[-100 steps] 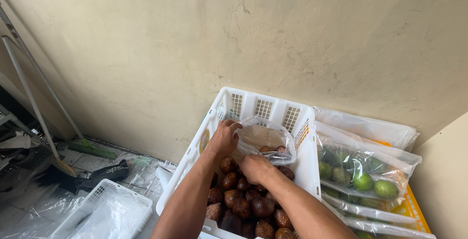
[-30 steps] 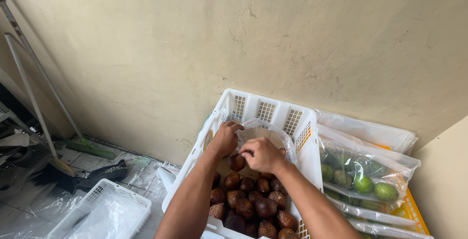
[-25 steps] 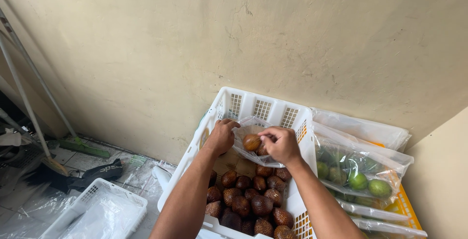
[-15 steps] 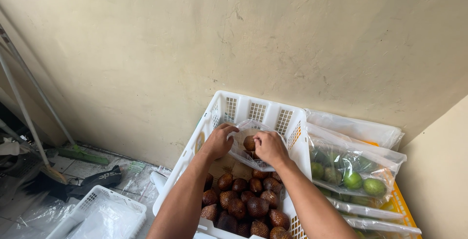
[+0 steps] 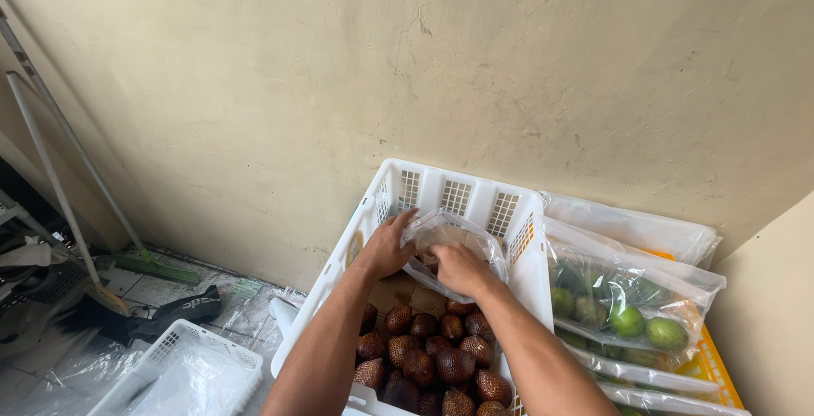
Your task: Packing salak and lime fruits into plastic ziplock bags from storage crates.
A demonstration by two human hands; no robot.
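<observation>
Hands in white crate (image 5: 441, 187), left hand (image 5: 386, 246) grip pinching clear bag (image 5: 449, 228), right hand (image 5: 458, 268) inside, grip unclear.

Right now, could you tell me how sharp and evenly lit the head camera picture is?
Head view: soft, even daylight, no hard shadows; the clear bag shows mild glare; the hands and brown scaly fruit are sharp; the left edge sits darker, and the poles lean with wide-angle distortion.
</observation>
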